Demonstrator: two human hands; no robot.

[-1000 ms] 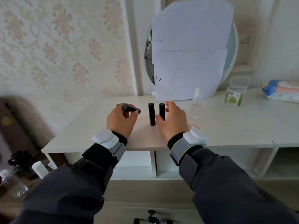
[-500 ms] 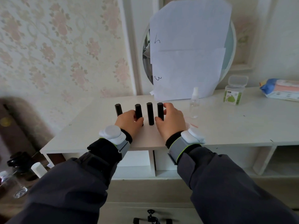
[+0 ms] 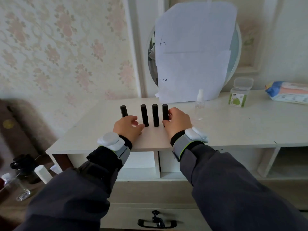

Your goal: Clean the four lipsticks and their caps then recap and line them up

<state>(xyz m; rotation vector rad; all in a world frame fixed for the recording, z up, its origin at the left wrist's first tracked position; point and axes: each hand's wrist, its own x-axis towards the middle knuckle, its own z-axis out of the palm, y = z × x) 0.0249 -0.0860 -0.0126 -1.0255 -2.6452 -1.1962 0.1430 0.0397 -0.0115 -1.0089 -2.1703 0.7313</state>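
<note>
Four capped lipsticks are standing upright on the dresser top [image 3: 216, 127], the leftmost lipstick [image 3: 123, 111] sitting apart just beyond the relaxed, empty left hand [image 3: 128, 128], while the right hand [image 3: 177, 121] is gripping the rightmost lipstick [image 3: 165, 112].

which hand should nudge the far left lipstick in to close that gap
Left. The left hand sits right in front of the far left lipstick, fingers loosely curled and empty. The right hand is pinching the rightmost lipstick and would have to cross two others.
</note>
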